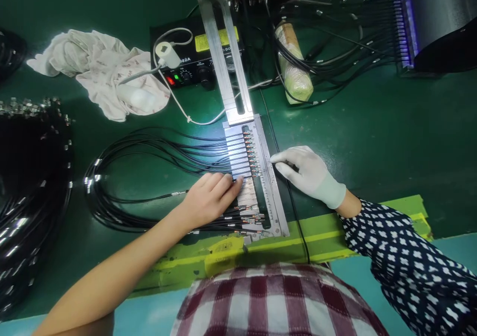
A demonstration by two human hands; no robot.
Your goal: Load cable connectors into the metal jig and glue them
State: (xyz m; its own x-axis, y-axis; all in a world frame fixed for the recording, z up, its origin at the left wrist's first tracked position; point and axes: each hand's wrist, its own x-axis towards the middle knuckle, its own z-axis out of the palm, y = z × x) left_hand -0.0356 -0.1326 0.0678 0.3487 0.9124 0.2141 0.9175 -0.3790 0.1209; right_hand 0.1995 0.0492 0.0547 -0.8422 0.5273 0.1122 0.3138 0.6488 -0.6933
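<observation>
A metal slotted fixture (274, 197) lies on the bench, with several black cables (208, 150) laid across it in a row, their metal-tipped ends pointing right. My left hand (210, 199) is bare and rests over the fixture's left edge. Its fingers are closed at a cable in the middle of the row, and the fingertips partly hide it. On the other side, my right hand (311, 174) wears a white glove. Its index finger stretches to the fixture's right edge, thumb just below and a little apart, with nothing visible between them. More cable ends lie in the lower slots.
A hinged metal frame (219, 57) stands raised behind the fixture, before a black control box (188, 72). A crumpled white cloth (108, 67) lies left, a wrapped bottle (294, 67) right. Cable bundles (33, 192) fill the left side; a purple-lit device (406, 28) stands far right.
</observation>
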